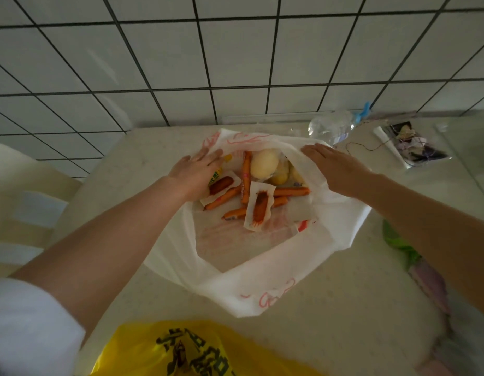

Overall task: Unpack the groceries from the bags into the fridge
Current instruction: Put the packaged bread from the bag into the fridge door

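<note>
My left hand (193, 172) and right hand (334, 169), fingers straight, spread the white bag (262, 280) open over sausages (291, 191).

The white bag (251, 267) lies spread wide on the tabletop (330, 335), its mouth open from above. Inside, sausages (289, 191) and a pale bun (264, 162) crowd the 12 o'clock half; the 6 o'clock half is bare plastic. A yellow bag (186, 351) blocks 6 o'clock; a clear bottle (330, 126) lies at 1 o'clock.
</note>
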Demonstrator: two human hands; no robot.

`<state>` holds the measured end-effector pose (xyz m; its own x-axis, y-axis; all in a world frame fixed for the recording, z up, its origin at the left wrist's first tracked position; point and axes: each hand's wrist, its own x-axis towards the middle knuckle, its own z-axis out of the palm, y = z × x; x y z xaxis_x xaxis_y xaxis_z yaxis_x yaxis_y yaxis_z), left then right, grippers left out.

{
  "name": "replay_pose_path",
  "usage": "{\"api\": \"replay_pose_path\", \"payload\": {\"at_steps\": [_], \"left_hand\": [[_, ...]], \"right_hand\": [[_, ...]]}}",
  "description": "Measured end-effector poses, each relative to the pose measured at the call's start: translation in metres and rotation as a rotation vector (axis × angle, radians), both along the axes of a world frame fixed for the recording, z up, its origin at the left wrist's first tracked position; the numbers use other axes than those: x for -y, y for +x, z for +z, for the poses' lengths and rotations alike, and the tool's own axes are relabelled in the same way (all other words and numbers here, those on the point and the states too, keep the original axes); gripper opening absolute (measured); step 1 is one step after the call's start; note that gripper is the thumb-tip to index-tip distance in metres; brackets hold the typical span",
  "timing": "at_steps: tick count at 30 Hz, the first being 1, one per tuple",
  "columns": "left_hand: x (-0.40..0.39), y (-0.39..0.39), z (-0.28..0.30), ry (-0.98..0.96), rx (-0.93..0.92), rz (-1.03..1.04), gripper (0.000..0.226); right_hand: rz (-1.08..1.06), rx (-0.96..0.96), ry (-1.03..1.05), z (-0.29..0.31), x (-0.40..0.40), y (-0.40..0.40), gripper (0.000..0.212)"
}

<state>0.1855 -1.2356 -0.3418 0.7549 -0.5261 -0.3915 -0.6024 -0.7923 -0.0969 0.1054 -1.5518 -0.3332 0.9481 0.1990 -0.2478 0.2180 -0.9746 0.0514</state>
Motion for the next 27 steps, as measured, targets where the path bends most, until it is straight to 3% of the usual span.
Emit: {"api": "replay_pose_path", "payload": {"at_steps": [4,8,13,18,23,27], "left_hand": [[0.006,-0.005,-0.001,-0.071,-0.023,-0.021,0.067],[0.008,-0.013,0.006,-0.125,0.029,-0.047,0.059],[0.01,-0.019,0.012,-0.178,0.09,-0.043,0.053],[0.02,-0.031,0.018,-0.285,0.202,-0.108,0.046],[0.024,-0.038,0.013,-0.367,0.164,-0.212,0.039],[0.013,-0.039,0.004,-0.249,0.121,-0.281,0.035]], "right_hand": [[-0.211,-0.073,0.18,0.002,0.008,0.003,0.076],[-0.24,-0.1,0.238,0.004,0.009,0.003,0.075],[-0.128,0.081,0.242,0.016,-0.003,0.002,0.073],[0.081,0.319,0.163,0.021,-0.023,-0.007,0.052],[0.238,0.293,0.161,0.015,-0.042,-0.011,0.04],[0.258,0.186,0.056,0.007,-0.043,-0.016,0.064]]}}
